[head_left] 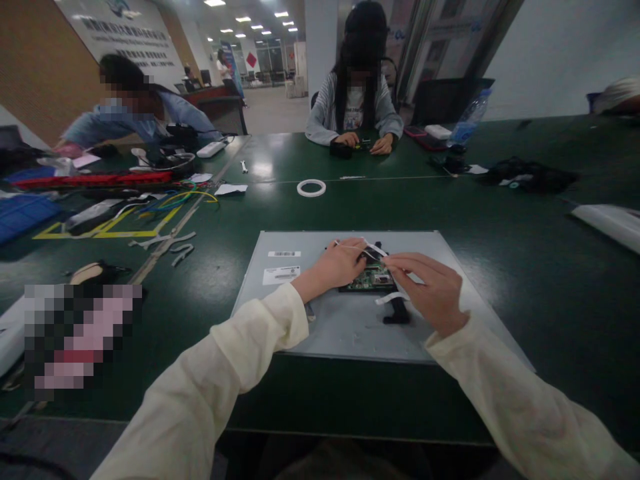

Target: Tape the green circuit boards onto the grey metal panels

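A green circuit board (371, 279) in a black frame lies on a large grey panel (330, 337). My left hand (337, 267) rests over the board's left side, its fingers closed at one end of a narrow white strip (375, 249); its fingertips are partly hidden. Pinched between the thumb and fingers of my right hand (433, 287) is the strip's other end, above the board's right side. Another white strip (391, 297) shows below, next to a black bracket (397, 312). Whether the strip is tape or flat cable I cannot tell.
Beyond the panel lies a roll of white tape (311, 194) on the green table (270, 207). Grey scraps (183, 253), coloured wires (193, 193) and a blue bin (25, 217) are on the left. A person (355, 100) works opposite; another leans in at far left. A bottle (470, 117) stands right.
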Demonstrator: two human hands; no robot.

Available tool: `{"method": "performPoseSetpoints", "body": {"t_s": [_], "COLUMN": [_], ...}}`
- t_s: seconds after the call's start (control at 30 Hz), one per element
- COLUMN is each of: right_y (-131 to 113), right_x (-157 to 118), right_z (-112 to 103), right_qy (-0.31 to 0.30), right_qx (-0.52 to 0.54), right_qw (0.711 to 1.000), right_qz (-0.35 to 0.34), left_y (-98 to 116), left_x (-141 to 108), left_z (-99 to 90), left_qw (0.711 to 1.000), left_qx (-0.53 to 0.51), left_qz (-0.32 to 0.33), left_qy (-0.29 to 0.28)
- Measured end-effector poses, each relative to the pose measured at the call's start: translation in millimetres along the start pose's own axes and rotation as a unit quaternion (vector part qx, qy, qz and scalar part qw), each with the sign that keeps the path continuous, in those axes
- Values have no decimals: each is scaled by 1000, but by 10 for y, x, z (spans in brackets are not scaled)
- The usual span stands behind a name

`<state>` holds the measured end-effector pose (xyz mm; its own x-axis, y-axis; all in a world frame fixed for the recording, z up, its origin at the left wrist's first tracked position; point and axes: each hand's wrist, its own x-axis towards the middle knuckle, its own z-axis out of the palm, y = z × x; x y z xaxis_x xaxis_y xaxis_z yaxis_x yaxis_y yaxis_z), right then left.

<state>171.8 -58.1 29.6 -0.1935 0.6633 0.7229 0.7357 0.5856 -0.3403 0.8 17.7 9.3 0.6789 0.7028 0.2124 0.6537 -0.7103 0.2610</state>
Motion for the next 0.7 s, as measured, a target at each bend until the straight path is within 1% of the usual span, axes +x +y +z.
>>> {"method": "performPoseSetpoints", "body": {"t_s": [0.07, 0.13, 0.2, 0.27, 0.3, 0.4, 0.43, 0.5, 0.6, 0.7], "right_y": [7, 15, 28, 43, 50, 58, 54, 43, 29, 16], "right_x": [3, 6, 5, -2, -7, -28, -36, -51, -65, -67], "right_z": [-5, -7, -9, -10, -10, -12, -11, -9, 1, 12], "right_qy": [3, 2, 1, -2, -3, -1, -1, -14, -46, -72], "right_qx": [-2, 0, -3, -13, -19, -29, -29, -28, -24, -9], "right_qw": [1000, 1000, 999, 999, 998, 997, 997, 997, 996, 994], "right_qz": [21, 30, 37, 49, 56, 67, 67, 68, 76, 77], "left_y": [43, 94, 134, 140, 125, 8, -44, -148, -272, -359], "left_x": [-13, -18, -7, 14, 23, 1, -29, -123, -320, -524], "left_z": [-41, -100, -192, -319, -394, -624, -691, -788, -818, -730], "left_qw": [1000, 999, 996, 995, 996, 1000, 999, 998, 994, 990], "left_qx": [17, 50, 76, 77, 66, 0, -26, -41, -38, -62], "left_qz": [-9, -8, 2, 3, -4, -20, -23, -50, -101, -123], "left_qy": [2, 19, 45, 59, 58, 23, 21, 10, -10, -18]}}
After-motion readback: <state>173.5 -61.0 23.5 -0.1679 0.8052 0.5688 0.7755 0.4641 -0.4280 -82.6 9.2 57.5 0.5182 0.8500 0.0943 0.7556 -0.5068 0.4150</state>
